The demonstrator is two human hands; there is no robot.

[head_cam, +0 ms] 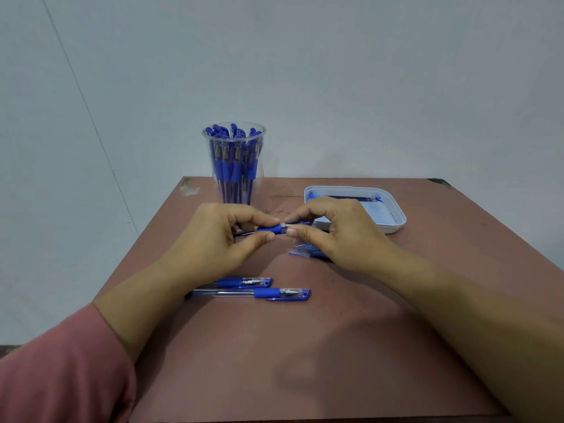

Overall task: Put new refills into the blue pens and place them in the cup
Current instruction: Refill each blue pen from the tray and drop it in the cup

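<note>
I hold one blue pen (272,229) level above the table, between both hands. My left hand (218,239) pinches its blue rubber grip between thumb and fingers. My right hand (338,232) pinches the metal tip end right beside it. A clear plastic cup (233,163) full of several blue pens stands at the far edge, behind my left hand. Two capped blue pens (254,293) lie side by side on the table just in front of my left wrist. A small pile of blue caps (306,251) lies partly hidden under my right hand.
A white tray (396,219) with blue refills in it sits at the back right, just behind my right hand. The brown table (305,346) stands against a pale wall. A pink sleeve covers my left forearm at the bottom left.
</note>
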